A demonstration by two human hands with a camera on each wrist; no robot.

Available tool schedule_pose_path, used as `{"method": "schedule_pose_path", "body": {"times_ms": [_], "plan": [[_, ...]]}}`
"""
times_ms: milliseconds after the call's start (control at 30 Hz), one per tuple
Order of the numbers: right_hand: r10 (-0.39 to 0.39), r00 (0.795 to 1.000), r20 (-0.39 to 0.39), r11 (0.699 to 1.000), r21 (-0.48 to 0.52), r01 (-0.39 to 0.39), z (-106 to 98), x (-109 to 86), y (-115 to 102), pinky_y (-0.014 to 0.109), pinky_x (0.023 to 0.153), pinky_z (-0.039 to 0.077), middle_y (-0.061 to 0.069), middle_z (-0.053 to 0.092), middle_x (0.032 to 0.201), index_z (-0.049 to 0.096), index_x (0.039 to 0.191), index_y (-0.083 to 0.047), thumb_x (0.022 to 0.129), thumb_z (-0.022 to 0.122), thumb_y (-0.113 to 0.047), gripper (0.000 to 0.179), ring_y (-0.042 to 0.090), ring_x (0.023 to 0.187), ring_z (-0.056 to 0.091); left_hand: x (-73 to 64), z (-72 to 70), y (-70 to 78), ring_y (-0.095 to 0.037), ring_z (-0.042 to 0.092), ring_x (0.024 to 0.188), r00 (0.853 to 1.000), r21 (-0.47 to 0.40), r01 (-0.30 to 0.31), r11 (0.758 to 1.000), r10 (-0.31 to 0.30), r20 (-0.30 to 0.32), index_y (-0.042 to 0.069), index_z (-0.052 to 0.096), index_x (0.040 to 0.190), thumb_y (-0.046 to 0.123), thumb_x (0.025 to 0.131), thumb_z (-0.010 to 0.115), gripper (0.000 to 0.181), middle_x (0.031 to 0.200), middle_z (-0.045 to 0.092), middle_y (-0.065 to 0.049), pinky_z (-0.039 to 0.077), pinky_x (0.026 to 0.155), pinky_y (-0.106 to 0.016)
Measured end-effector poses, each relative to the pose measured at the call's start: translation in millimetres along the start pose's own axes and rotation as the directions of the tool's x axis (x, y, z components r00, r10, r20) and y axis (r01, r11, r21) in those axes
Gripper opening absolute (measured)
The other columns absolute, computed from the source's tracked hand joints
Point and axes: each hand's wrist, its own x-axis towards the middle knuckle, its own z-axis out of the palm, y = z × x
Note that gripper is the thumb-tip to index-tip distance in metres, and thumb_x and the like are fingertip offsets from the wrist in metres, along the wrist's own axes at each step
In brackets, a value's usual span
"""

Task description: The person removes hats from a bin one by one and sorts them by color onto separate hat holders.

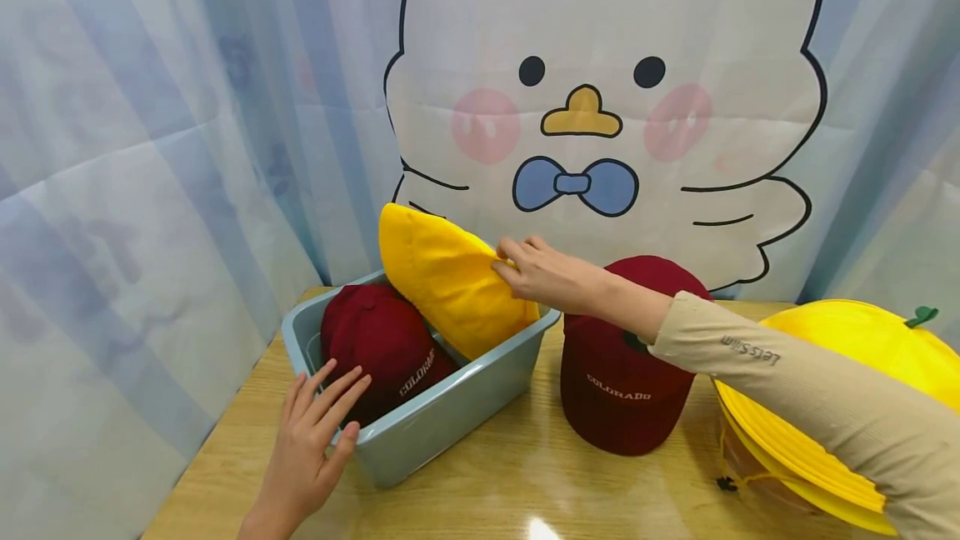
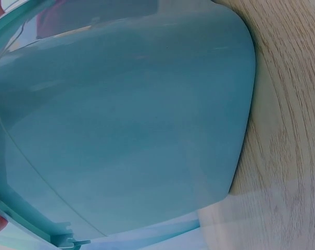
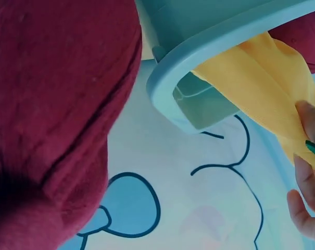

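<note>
My right hand (image 1: pixel 551 273) pinches the edge of a yellow fabric hat (image 1: pixel 450 282), which leans up inside a light blue plastic bin (image 1: pixel 450 432). In the right wrist view a small green piece (image 3: pixel 314 149) shows between the fingers, against the yellow cloth. Beside this hat in the bin lies a maroon cap (image 1: pixel 378 344) lettered in white. My left hand (image 1: pixel 307 440) is at the bin's near left corner, fingers spread over the rim and close to the maroon cap. The bin's outer wall (image 2: pixel 131 120) fills most of the left wrist view.
Right of the bin, a second maroon cap (image 1: pixel 615 394) reading COLORADO stands on the wooden table (image 1: pixel 465 507), beneath my right forearm. Farther right are wide-brimmed yellow headwear (image 1: pixel 825 332) with a green stem and a cord. A printed curtain (image 1: pixel 750 273) hangs behind.
</note>
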Motion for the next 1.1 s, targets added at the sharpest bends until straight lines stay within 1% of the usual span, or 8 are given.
{"method": "schedule_pose_path", "body": {"times_ms": [133, 300, 500, 667, 767, 867, 1033, 1100], "plan": [[0.031, 0.999, 0.007, 0.992, 0.126, -0.032, -4, -1.6, 1, 0.031, 0.078, 0.044, 0.014, 0.048, 0.104, 0.056, 0.104, 0.000, 0.081, 0.060, 0.000, 0.023, 0.026, 0.086, 0.048, -0.1, 0.3, -0.5, -0.029, 0.036, 0.125, 1.000, -0.001, 0.003, 1.000, -0.003, 0.005, 0.008, 0.057, 0.119, 0.030, 0.093, 0.039, 0.038, 0.122, 0.056, -0.011, 0.007, 0.111, -0.040], [0.060, 0.986, -0.152, 0.977, 0.211, -0.027, -8, -3.7, 6, 0.034, 0.077, 0.047, 0.015, 0.050, 0.109, 0.060, 0.094, 0.000, 0.080, 0.058, 0.006, 0.015, 0.029, 0.085, 0.051, -0.1, 0.2, -0.6, -0.028, 0.037, 0.124, 1.000, -0.002, 0.007, 1.000, -0.007, 0.011, 0.008, 0.057, 0.119, 0.028, 0.093, 0.041, 0.037, 0.122, 0.056, -0.010, 0.007, 0.111, -0.039], [0.048, 0.932, -0.358, 0.976, 0.214, 0.032, -17, -5.6, 17, 0.031, 0.070, 0.042, 0.013, 0.054, 0.106, 0.059, 0.088, -0.005, 0.076, 0.067, -0.003, 0.015, 0.025, 0.083, 0.054, 0.1, 0.7, -0.6, -0.027, 0.038, 0.122, 1.000, -0.007, 0.009, 1.000, -0.009, 0.001, 0.008, 0.058, 0.119, 0.027, 0.093, 0.041, 0.036, 0.120, 0.058, -0.010, 0.008, 0.110, -0.040], [0.052, 0.879, -0.473, 0.983, 0.181, 0.039, -30, -8.8, 31, 0.031, 0.063, 0.038, 0.008, 0.061, 0.096, 0.061, 0.089, -0.009, 0.071, 0.073, -0.011, 0.022, 0.023, 0.075, 0.055, 0.0, 1.0, -0.2, -0.027, 0.039, 0.121, 1.000, -0.010, 0.013, 1.000, -0.013, -0.001, 0.009, 0.058, 0.119, 0.027, 0.093, 0.041, 0.036, 0.119, 0.058, -0.009, 0.008, 0.110, -0.040], [0.072, 0.859, -0.506, 0.984, 0.177, 0.022, -41, -13.2, 40, 0.032, 0.064, 0.039, 0.006, 0.062, 0.092, 0.062, 0.088, -0.010, 0.068, 0.074, -0.012, 0.024, 0.024, 0.074, 0.055, -0.2, 1.2, 0.5, -0.027, 0.039, 0.120, 1.000, -0.008, 0.016, 1.000, -0.016, 0.002, 0.009, 0.057, 0.119, 0.027, 0.093, 0.041, 0.036, 0.119, 0.058, -0.009, 0.008, 0.111, -0.039], [0.093, 0.853, -0.514, 0.984, 0.178, 0.000, -55, -20.4, 51, 0.034, 0.065, 0.039, 0.008, 0.063, 0.089, 0.063, 0.088, -0.009, 0.068, 0.074, -0.011, 0.023, 0.026, 0.076, 0.055, 0.5, 1.4, 1.4, -0.027, 0.040, 0.120, 1.000, -0.007, 0.006, 1.000, -0.006, -0.006, 0.008, 0.058, 0.119, 0.028, 0.093, 0.040, 0.037, 0.119, 0.058, -0.009, 0.008, 0.110, -0.040], [0.142, 0.859, -0.491, 0.980, 0.190, -0.054, -77, -37.4, 68, 0.035, 0.064, 0.036, 0.012, 0.063, 0.084, 0.063, 0.087, -0.006, 0.070, 0.072, -0.005, 0.020, 0.029, 0.077, 0.053, 1.9, 1.8, 2.0, -0.027, 0.040, 0.119, 1.000, -0.008, -0.013, 1.000, 0.012, -0.028, 0.009, 0.058, 0.119, 0.029, 0.094, 0.038, 0.038, 0.119, 0.058, -0.009, 0.009, 0.110, -0.041], [0.162, 0.870, -0.466, 0.975, 0.211, -0.069, -84, -46.6, 74, 0.035, 0.064, 0.034, 0.012, 0.063, 0.083, 0.062, 0.088, -0.005, 0.071, 0.070, -0.002, 0.018, 0.028, 0.076, 0.051, 2.0, 2.0, 2.2, -0.026, 0.040, 0.120, 1.000, -0.008, -0.009, 1.000, 0.009, -0.027, 0.009, 0.058, 0.119, 0.030, 0.094, 0.038, 0.038, 0.119, 0.058, -0.009, 0.009, 0.110, -0.041]]}}
